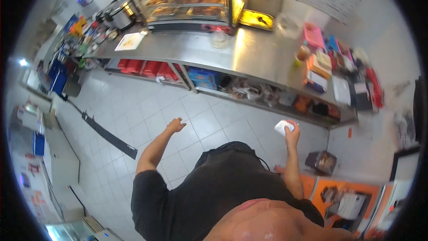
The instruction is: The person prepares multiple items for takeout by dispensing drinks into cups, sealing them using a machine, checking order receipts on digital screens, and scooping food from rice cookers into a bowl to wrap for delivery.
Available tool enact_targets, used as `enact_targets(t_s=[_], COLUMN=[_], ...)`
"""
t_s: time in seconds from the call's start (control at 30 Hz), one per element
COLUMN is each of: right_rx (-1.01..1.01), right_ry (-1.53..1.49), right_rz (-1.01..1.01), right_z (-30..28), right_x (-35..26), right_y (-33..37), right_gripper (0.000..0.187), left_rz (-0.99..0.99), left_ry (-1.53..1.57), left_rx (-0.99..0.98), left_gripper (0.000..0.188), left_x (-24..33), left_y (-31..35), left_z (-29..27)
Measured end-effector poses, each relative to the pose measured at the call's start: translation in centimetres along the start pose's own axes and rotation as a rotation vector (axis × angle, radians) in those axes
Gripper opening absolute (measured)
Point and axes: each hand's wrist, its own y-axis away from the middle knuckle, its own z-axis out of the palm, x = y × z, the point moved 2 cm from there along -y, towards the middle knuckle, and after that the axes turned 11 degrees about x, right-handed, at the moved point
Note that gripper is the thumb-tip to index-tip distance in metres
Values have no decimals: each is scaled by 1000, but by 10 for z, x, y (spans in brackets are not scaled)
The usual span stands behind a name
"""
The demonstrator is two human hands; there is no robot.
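Note:
My right hand is closed around a small white flat object, held out over the floor in front of the counter. Its kind is too blurred to make out. Out to the left, my left hand hangs above the floor tiles with its fingers loosely bent and apart, and nothing shows in it. Neither hand touches the steel counter ahead of me.
On the counter stand a lit glass food warmer, a tray of yellow food, a white cutting board and a pink basket. Red boxes fill the shelf below. A dark strip lies on the floor at left.

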Motion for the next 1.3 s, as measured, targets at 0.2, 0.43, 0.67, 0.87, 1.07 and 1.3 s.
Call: enact_targets(t_s=[0.2, 0.43, 0.67, 0.87, 1.07, 1.3], right_rx=[-113, -480, -370, 65, 200, 762], right_ry=[-185, -289, -476, -450, -84, 1075], right_rz=[-157, -892, -1065, -876, -745, -812], right_z=[282, 526, 755, 945, 988, 998], right_x=[-130, -344, -562, -693, -712, -762], right_y=[-92, -165, -295, -364, -372, -319], right_gripper=[20, 19, 23, 35, 39, 47], left_rz=[-320, -546, -1010, -982, -1170, -1096], left_ry=[623, 1270, 1292, 1076, 959, 858], left_rx=[-110, -261, 251, 577, 92, 66], left_gripper=[73, 60, 53, 45, 48, 51], left_x=[-29, -1, -138, -207, -322, -585], left_y=[-33, -129, -158, -84, -92, -204], left_z=[13, 30, -2, 7, -24, -116])
